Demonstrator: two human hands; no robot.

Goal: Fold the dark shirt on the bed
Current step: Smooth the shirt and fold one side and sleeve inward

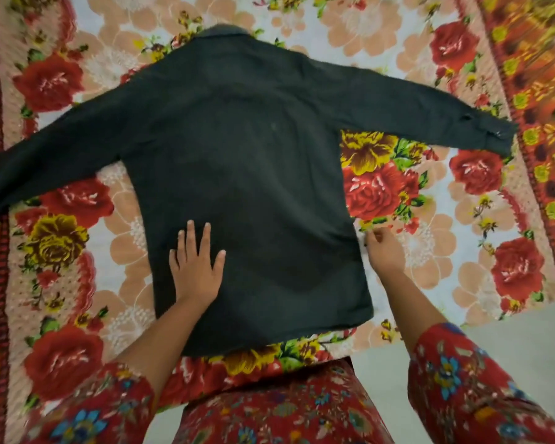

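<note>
From my feed I see a dark, near-black long-sleeved cloth shirt [237, 155] lying flat and unfolded in the middle of the bed, on a floral bedspread [430, 219] with red and yellow roses on a pale ground. The collar [221, 30] points away from the person and the bottom hem lies nearest them. Both shirt arms are spread wide. One arm [45, 161] runs off the left edge of the view. The other arm [430, 113] reaches out right and ends in a buttoned cuff [497, 136] near the bedspread's orange border. The left hand [196, 270] rests palm down on the lower left part of the shirt body, fingers straight and spread apart, flat on the cloth. The right hand [383, 251] sits at the shirt's right side seam, just beside the edge, with the fingers curled in toward the thumb. The view is soft there, so I cannot tell whether they pinch the cloth or only touch it. Both forearms come up from the bottom of the view out of red flower-print sleeves [478, 389]. A strip of plain grey floor [510, 341] shows at lower right, past the bedspread's edge.
</note>
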